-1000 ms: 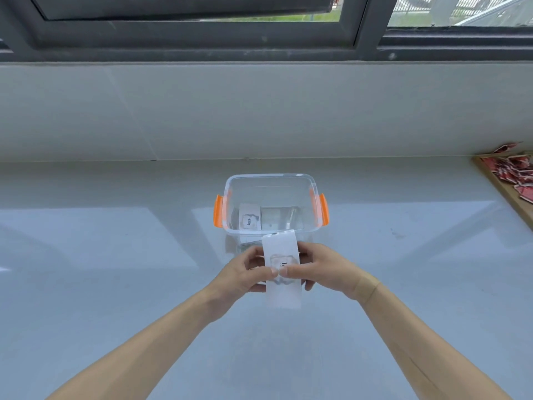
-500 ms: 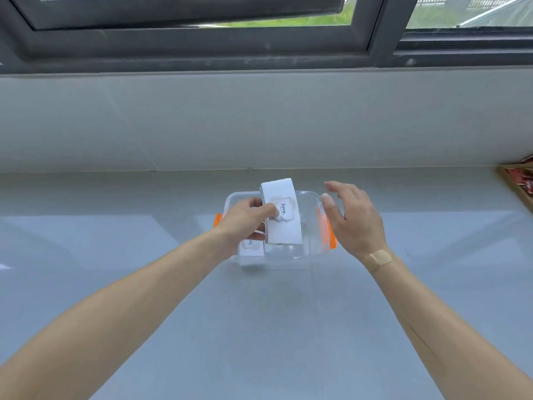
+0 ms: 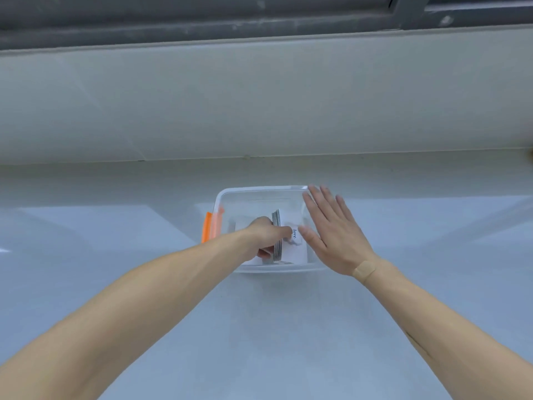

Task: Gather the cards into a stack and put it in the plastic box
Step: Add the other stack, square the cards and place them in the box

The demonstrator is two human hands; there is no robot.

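A dark window frame [image 3: 259, 21] runs along the top, cut off by the upper edge, with a pale wall [image 3: 259, 105] below it that meets a glossy blue-grey tabletop [image 3: 86, 255]. Soft reflections lie across the tabletop. Both bare forearms come in from the bottom corners, cut off by the picture's edge. Near the middle of the tabletop stands the clear plastic box [image 3: 259, 192], open at the top, its walls hard to trace against the pale surface. The right hand [image 3: 337, 235] lies flat over the box's right side, its fingers [image 3: 326, 203] straight and slightly apart, holding nothing. It hides that side's rim and wall, and whether it rests on the rim or hovers just above cannot be told. The left hand [image 3: 265, 238] reaches down inside the box and grips the stack of cards [image 3: 290, 219], thumb on the top card and the other fingers curled out of sight beneath. The stack is inside the box, tilted, its dark-striped edge facing left; whether it touches the floor of the box is unclear. A white card-like shape [image 3: 243, 225] lies on the box floor, mostly covered by the left hand. An orange latch [image 3: 206, 230] hangs on the box's left wall. A tan bandage [image 3: 364, 268] crosses the right wrist. The top card bears the small printed word "love.", with a blurred pale design around it.
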